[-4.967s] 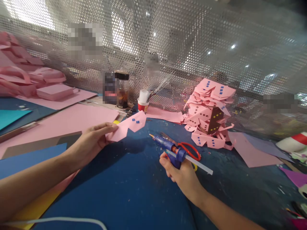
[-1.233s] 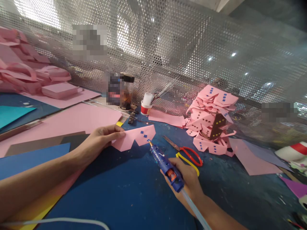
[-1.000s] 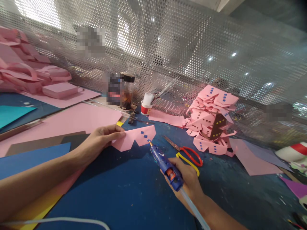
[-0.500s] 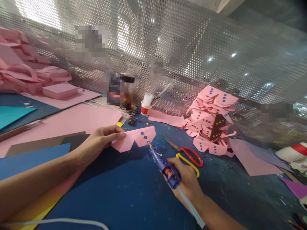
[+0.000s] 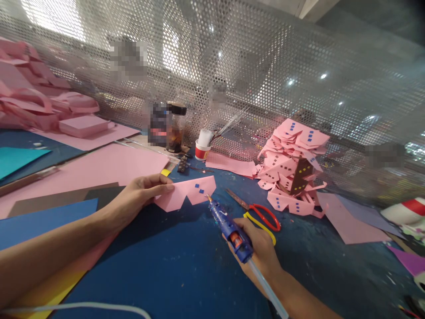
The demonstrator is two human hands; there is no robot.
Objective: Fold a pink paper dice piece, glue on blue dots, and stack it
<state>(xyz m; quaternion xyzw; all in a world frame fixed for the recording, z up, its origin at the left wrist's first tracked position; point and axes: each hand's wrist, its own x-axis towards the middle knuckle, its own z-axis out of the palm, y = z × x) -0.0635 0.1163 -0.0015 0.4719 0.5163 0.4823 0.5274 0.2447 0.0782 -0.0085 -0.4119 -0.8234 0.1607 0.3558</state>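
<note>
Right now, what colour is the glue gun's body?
The glue gun has a dark blue body, shown in the head view.

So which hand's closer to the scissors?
Right. The right hand is beside the red-and-yellow-handled scissors, on their near side; the left hand is farther away, to the left.

Cup (image 5: pixel 202 152) behind cutout (image 5: pixel 179 191), jar (image 5: pixel 175 132) left of cup, scissors (image 5: pixel 251 207) right of cutout, paper pile (image 5: pixel 280 166) behind scissors

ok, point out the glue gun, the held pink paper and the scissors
glue gun (image 5: pixel 229 225): head view, on its blue body
held pink paper (image 5: pixel 184 188): head view, above its notch
scissors (image 5: pixel 248 206): head view, where blades meet handles
</note>
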